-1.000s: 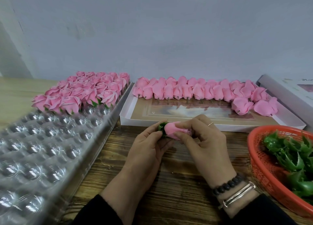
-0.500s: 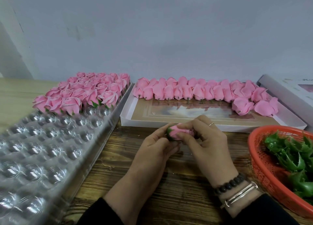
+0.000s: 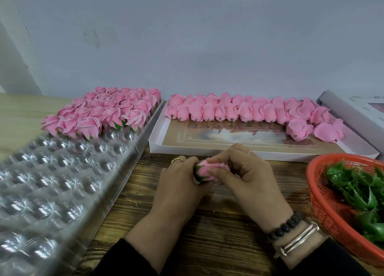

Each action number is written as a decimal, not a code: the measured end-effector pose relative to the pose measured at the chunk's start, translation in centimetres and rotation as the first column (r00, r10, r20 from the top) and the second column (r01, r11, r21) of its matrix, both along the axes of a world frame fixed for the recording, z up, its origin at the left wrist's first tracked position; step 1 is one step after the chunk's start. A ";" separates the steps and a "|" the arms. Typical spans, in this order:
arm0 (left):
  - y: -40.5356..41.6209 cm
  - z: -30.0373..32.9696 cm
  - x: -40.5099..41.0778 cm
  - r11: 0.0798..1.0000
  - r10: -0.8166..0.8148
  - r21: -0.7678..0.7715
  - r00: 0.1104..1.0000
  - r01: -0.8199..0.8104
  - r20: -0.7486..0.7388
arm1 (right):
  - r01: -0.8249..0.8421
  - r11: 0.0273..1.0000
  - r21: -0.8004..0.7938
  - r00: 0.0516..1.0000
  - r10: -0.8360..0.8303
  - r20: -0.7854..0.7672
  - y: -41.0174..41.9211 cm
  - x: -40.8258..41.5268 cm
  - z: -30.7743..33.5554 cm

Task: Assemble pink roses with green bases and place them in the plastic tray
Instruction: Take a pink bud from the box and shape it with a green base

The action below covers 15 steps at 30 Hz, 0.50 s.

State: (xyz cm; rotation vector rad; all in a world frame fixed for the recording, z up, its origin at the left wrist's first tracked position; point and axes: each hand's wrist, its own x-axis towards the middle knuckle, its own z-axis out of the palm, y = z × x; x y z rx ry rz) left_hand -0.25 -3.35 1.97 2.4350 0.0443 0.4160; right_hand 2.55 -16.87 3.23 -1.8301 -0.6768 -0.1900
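Observation:
A pink rose (image 3: 207, 170) with a green base (image 3: 197, 169) at its left end lies sideways between both hands over the wooden table. My left hand (image 3: 178, 184) holds the base end, and my right hand (image 3: 247, 180) pinches the petals with thumb and fingers. The clear plastic tray (image 3: 62, 182) with round cups lies at the left; several finished roses (image 3: 104, 111) fill its far rows. Loose pink roses (image 3: 239, 109) line the back of a white box (image 3: 158, 147). Green bases (image 3: 357, 188) fill a red basket (image 3: 320, 201) at the right.
A white box lid (image 3: 342, 111) leans at the far right behind the rose box. A grey wall stands close behind everything. Bare wooden tabletop (image 3: 218, 230) shows beneath my wrists, between the tray and the basket.
The rose has been pushed further into the green base, and both hands have closed more tightly round it. The hands stay in the same place.

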 end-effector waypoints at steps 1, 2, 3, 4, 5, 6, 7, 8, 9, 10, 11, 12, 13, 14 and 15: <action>0.0 0.0 0.0 1.000 -0.010 -0.030 1.000 0.009 -0.006 | -0.024 1.000 0.007 0.999 0.024 -0.026 0.0 -0.1 0.1; -0.1 0.0 0.0 0.997 -0.020 -0.071 1.000 0.019 -0.020 | -0.045 0.999 0.008 0.998 0.046 -0.051 0.0 -0.1 0.2; -0.2 0.0 0.0 0.992 -0.036 -0.120 0.999 0.031 -0.034 | -0.075 0.997 0.004 0.994 0.075 -0.078 -0.1 -0.1 0.3; -0.4 0.0 -0.1 0.984 -0.059 -0.170 0.997 0.049 -0.050 | -0.106 0.994 -0.007 0.989 0.105 -0.101 -0.1 0.0 0.3; -0.6 0.0 -0.2 0.973 -0.088 -0.220 0.994 0.073 -0.058 | -0.127 0.991 -0.038 0.987 0.122 -0.106 -0.1 0.0 0.3; -0.9 0.0 -0.4 0.959 -0.118 -0.265 0.991 0.098 -0.061 | -0.130 0.987 -0.090 0.988 0.121 -0.093 -0.2 0.0 0.4; -1.1 0.0 -0.5 0.944 -0.142 -0.309 0.988 0.119 -0.054 | -0.120 0.982 -0.144 0.991 0.110 -0.073 -0.2 0.0 0.4; -1.2 0.1 -0.6 0.926 -0.160 -0.354 0.986 0.133 -0.049 | -0.113 0.977 -0.178 0.993 0.104 -0.061 -0.2 0.0 0.5; -1.3 0.2 -0.6 0.905 -0.177 -0.400 0.984 0.148 -0.035 | -0.117 0.975 -0.189 0.992 0.108 -0.058 -0.2 0.0 0.6; -1.3 0.3 -0.6 0.880 -0.197 -0.446 0.980 0.166 -0.024 | -0.124 0.974 -0.187 0.992 0.116 -0.057 -0.2 0.0 0.7; -1.3 0.3 -0.5 0.853 -0.224 -0.486 0.975 0.190 -0.011 | -0.131 0.974 -0.187 0.991 0.123 -0.052 -0.3 -0.1 0.8; -1.3 0.4 -0.5 0.833 -0.249 -0.513 0.968 0.205 -0.016 | -0.136 0.971 -0.197 0.990 0.129 -0.047 -0.3 -0.1 0.9; -1.2 0.4 -0.5 0.821 -0.272 -0.527 0.962 0.220 -0.022 | -0.139 0.967 -0.212 0.990 0.133 -0.042 -0.3 -0.2 1.1; -1.0 0.4 -0.5 0.813 -0.297 -0.533 0.954 0.235 -0.033 | -0.138 0.964 -0.229 0.990 0.134 -0.034 -0.4 -0.3 1.2; -0.9 0.4 -0.5 0.809 -0.323 -0.530 0.946 0.255 -0.038 | -0.137 0.962 -0.238 0.991 0.135 -0.023 -0.3 -0.4 1.3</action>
